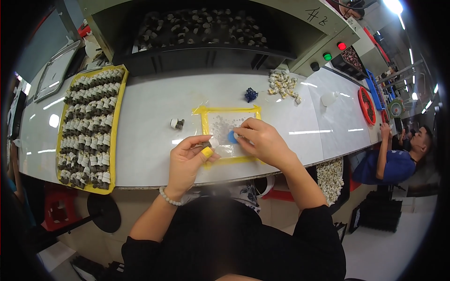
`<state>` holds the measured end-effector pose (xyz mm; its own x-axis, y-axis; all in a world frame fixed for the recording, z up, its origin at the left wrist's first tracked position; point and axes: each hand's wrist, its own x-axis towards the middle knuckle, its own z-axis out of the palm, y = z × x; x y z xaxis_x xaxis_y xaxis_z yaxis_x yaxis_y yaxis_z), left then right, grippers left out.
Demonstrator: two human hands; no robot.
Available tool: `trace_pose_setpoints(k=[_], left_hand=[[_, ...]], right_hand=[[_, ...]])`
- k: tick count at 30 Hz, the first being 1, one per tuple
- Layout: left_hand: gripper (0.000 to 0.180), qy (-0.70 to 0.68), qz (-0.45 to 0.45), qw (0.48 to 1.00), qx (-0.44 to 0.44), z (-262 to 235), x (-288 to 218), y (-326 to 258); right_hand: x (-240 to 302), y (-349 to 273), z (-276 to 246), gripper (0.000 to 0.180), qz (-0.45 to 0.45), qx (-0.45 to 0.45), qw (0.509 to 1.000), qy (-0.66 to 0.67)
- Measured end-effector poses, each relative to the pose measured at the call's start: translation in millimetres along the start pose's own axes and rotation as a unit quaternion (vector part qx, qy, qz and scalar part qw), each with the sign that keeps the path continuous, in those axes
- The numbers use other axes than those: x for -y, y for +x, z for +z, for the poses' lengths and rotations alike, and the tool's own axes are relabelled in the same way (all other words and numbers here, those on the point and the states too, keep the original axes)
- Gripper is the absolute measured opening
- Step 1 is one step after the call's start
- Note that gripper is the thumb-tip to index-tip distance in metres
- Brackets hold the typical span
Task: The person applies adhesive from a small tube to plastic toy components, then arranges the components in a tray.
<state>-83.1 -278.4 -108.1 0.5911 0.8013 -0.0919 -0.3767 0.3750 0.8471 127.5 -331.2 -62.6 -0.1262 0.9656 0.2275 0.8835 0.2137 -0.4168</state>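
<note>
My left hand [187, 157], with yellow tape round the thumb, pinches a small dark-and-white figurine piece [206, 144]. My right hand [261, 140] is closed in a pinch around a small whitish piece [236, 135], mostly hidden by the fingers. Just by those fingertips is a round blue thing [231, 137]; whether I touch it I cannot tell. Both hands are over a clear sheet edged with yellow tape [205, 122], which bears whitish spots. Left of the sheet, a small white-and-dark figurine [177, 123] lies alone on the white table [150, 103].
A yellow tray [120, 93] of figurine rows stands at left. Beyond the sheet are a crumpled dark-blue lump [251, 95] and a pile of small white pieces [283, 85]. A machine with a black tray [197, 58] spans the back. At right, another person [393, 159] works.
</note>
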Motion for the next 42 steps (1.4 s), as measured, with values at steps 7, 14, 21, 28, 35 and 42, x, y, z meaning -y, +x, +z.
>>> trace_pose_setpoints(k=[7,14,21,28,35,42], left_hand=[[0.026,-0.001,0.03,1.0,0.007,-3,7,-1],[0.025,-0.012,0.009,1.0,0.013,-1,3,-1],[0.023,-0.02,-0.013,0.999,0.033,-1,2,0],[0.023,-0.006,0.008,0.999,0.034,-3,6,-1],[0.022,-0.007,0.006,0.999,0.036,-5,7,-2],[0.021,-0.01,0.015,0.999,0.045,-5,8,-2]], right_hand=[[4,5,-2,0.02,-0.03,0.021,0.999,-0.032],[5,-4,0,0.022,0.062,-0.018,0.994,0.086],[9,-13,4,0.025,0.108,-0.022,0.96,0.258],[22,-11,2,0.024,0.138,0.018,0.928,0.346],[22,-12,5,0.025,0.158,0.034,0.883,0.441],[20,-13,6,0.024,0.154,0.034,0.871,0.465]])
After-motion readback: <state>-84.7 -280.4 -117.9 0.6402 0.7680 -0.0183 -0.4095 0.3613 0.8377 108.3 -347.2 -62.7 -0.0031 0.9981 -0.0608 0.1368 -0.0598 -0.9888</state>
